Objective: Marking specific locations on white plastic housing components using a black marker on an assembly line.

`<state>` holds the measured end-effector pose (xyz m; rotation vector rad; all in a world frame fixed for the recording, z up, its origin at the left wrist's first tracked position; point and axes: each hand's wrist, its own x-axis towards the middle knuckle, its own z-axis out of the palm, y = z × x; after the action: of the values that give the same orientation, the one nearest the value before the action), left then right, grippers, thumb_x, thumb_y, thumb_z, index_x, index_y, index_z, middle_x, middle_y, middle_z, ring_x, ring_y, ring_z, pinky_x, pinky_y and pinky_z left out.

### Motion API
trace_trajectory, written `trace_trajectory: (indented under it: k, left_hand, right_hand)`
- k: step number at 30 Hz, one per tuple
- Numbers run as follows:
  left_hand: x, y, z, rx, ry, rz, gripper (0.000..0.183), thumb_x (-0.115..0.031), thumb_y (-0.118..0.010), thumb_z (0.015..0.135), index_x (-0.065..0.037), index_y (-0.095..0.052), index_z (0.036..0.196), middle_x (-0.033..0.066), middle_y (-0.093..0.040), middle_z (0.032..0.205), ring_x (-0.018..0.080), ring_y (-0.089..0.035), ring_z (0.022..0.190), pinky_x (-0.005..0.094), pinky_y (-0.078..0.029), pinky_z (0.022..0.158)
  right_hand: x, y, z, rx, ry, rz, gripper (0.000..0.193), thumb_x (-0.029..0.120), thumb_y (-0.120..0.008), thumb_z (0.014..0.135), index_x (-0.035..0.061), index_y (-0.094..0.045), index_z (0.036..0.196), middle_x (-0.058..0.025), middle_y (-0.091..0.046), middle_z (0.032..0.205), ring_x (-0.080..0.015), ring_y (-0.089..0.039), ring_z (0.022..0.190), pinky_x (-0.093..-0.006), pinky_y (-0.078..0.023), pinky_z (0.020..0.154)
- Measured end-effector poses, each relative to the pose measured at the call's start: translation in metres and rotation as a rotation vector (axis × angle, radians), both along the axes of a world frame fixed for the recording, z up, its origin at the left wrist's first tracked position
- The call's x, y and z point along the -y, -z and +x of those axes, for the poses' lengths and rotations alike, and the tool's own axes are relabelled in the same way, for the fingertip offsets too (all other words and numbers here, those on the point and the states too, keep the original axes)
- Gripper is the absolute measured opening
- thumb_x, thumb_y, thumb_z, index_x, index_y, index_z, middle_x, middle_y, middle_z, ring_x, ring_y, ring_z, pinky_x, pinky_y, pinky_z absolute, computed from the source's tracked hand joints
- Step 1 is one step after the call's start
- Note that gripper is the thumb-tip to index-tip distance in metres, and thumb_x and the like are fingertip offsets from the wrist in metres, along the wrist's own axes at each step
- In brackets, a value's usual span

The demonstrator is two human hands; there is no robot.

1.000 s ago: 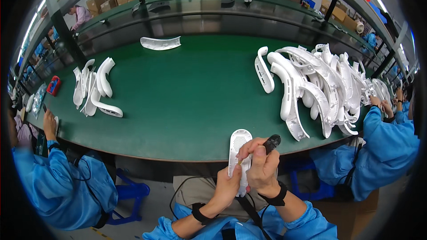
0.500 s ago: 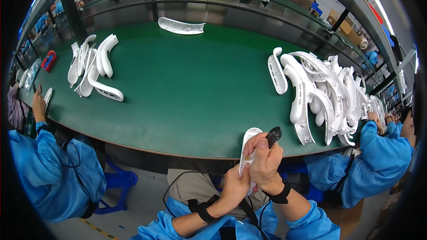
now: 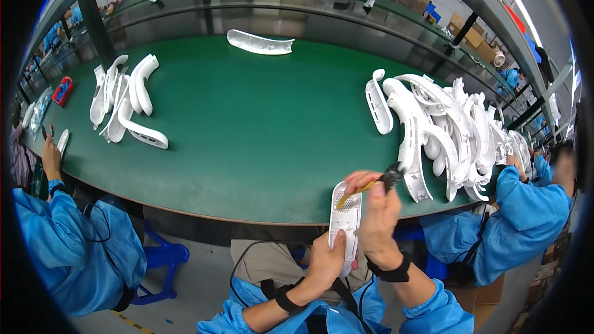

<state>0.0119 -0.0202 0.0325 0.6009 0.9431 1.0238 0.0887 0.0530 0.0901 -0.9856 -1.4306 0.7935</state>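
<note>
My left hand grips the lower end of a long white plastic shell, thumb on its inner face. The shell is held upright just off the table's front edge, with a patch of small holes near its top. Closed around a slim tool with a black wrapped end and a yellowish shaft, my right hand is beside the shell's right edge. The yellowish part slants down over the perforated patch; whether its tip touches the plastic I cannot tell.
On the green table, a large heap of curved white shells lies right, a smaller group left. One single shell lies at the back. Co-workers in blue sit on both sides; a red box stands far left.
My right hand has tilted and opened away from the shell, exposing the yellowish shaft and more of the shell's inner face. The left hand keeps its hold. The view has shifted slightly.
</note>
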Motion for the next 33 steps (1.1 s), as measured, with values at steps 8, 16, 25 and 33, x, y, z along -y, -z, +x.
trace_trajectory:
  k: [8,16,25,33]
  left_hand:
    - [0.005,0.01,0.01,0.059,-0.083,0.014,0.03,-0.027,-0.04,0.099,0.001,-0.051,0.098,0.0083,-0.059,0.07,0.014,-0.057,0.052,0.0273,-0.047,0.048]
    - [0.007,0.009,0.018,0.077,-0.102,-0.029,0.027,-0.023,-0.041,0.098,0.001,-0.052,0.103,0.008,-0.06,0.073,0.0143,-0.059,0.059,0.0274,-0.049,0.056]
    - [0.005,0.001,0.015,0.178,0.002,-0.124,0.03,-0.023,-0.04,0.098,0.002,-0.053,0.11,0.0087,-0.06,0.079,0.0153,-0.06,0.068,0.0305,-0.051,0.062]
    - [0.002,-0.008,0.015,0.098,-0.088,-0.199,0.032,-0.026,-0.042,0.098,0.004,-0.054,0.099,0.0079,-0.059,0.075,0.0132,-0.057,0.055,0.0264,-0.048,0.05]
  right_hand:
    - [0.03,-0.05,0.021,0.174,0.073,-0.07,0.042,0.04,-0.031,0.096,0.0011,-0.045,0.101,-0.009,-0.053,0.081,-0.0143,-0.048,0.075,-0.0278,-0.038,0.071]
    - [0.032,-0.052,0.046,0.075,-0.111,-0.08,0.037,0.032,-0.042,0.097,-0.0015,-0.042,0.114,-0.0091,-0.054,0.092,-0.0118,-0.049,0.078,-0.0253,-0.041,0.067]
    - [0.044,-0.054,0.046,-0.122,-0.171,-0.155,0.023,0.023,-0.049,0.095,0.0008,-0.045,0.1,-0.0096,-0.055,0.086,-0.0128,-0.052,0.078,-0.0284,-0.046,0.07]
    - [0.034,-0.03,0.017,-0.209,-0.215,-0.227,0.028,0.025,-0.041,0.098,0.0061,-0.037,0.077,-0.0039,-0.041,0.064,-0.0126,-0.042,0.058,-0.0312,-0.045,0.063]
